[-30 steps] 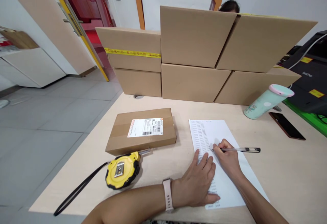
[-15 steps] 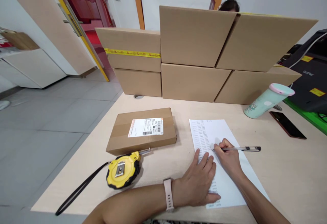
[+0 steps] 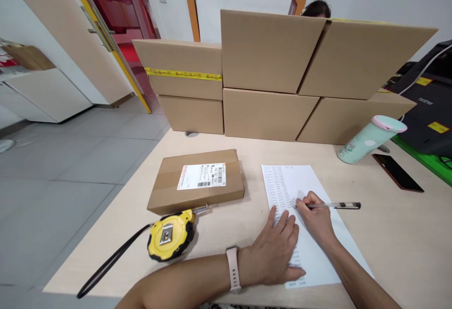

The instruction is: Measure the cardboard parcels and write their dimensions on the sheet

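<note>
- Fingers of the left hand (image 3: pixel 269 257) lie spread and flat on the left side of the sheet (image 3: pixel 334 250); fingers of the right hand (image 3: pixel 315 217) are clamped on the pen (image 3: pixel 348 205), whose tip is at the sheet's printed rows, near the left fingertips
- Cabinet (image 3: pixel 45 95): far left of the sheet, off the table (image 3: pixel 219 243); a bag (image 3: pixel 33 57) sits on top
- Door (image 3: pixel 123 71): left of the sheet and well beyond it; yellow along its edge, red showing past it
- Strap (image 3: pixel 111 262): left of the sheet, black, running from the tape measure (image 3: pixel 170 236); that lies left of the sheet too, a short bit of blade out beside the parcel (image 3: pixel 160 191); whether the two touch, I cannot tell
- Parcel: left of the sheet and apart from it; label (image 3: pixel 203 177) facing up
- Boxes (image 3: pixel 271 50): beyond the sheet, stacked in two rows; yellow tape crosses the upper left one; the top of a person's head (image 3: pixel 317 8) shows above
- Watch (image 3: pixel 233 269): left of the sheet, on the left wrist; pink band
- Sheet: flat on the table, print down its left side
- Cup (image 3: pixel 369 142): right of the sheet and beyond it; mint, pink rim
- Phone (image 3: pixel 398 172): right of the sheet, dark screen up
- Printer (image 3: pixel 429 104): far right of the sheet, cut off by the view's edge
</note>
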### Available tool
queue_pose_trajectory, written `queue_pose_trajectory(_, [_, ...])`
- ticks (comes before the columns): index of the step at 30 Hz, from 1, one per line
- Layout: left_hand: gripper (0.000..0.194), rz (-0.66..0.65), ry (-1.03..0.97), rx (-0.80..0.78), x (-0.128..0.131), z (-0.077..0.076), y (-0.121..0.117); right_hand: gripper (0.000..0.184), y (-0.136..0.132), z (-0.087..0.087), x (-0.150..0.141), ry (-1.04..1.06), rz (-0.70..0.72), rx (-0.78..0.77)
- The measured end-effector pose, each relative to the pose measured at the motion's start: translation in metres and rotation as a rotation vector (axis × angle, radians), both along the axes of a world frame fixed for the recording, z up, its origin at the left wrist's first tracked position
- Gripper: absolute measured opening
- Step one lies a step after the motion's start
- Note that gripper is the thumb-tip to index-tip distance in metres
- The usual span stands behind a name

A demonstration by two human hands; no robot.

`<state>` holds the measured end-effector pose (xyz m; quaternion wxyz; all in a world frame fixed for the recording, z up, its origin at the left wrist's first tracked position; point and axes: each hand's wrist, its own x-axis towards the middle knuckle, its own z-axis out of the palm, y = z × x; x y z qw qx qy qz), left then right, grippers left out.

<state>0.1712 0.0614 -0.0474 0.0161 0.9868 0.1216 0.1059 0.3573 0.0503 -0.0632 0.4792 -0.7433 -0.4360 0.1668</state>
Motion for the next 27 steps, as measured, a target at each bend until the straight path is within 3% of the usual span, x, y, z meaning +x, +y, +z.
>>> queue_pose_trajectory(17, [0.081, 0.001, 0.004, -0.004, 0.001, -0.001, -0.001, 0.032, -0.001, -0.002, 0.001, 0.006, 0.011, -0.012])
queue_pose_trajectory(22, [0.079, -0.005, -0.002, -0.018, -0.001, 0.002, 0.0, 0.029, 0.001, -0.001, 0.004, 0.015, -0.047, 0.054])
queue_pose_trajectory(24, [0.079, -0.006, -0.009, -0.017, -0.001, 0.0, 0.001, 0.021, 0.002, 0.0, 0.01, -0.062, -0.027, 0.071])
queue_pose_trajectory(27, [0.081, -0.002, -0.014, -0.03, 0.0, -0.003, 0.0, 0.016, 0.004, -0.002, 0.025, -0.325, 0.129, 0.096])
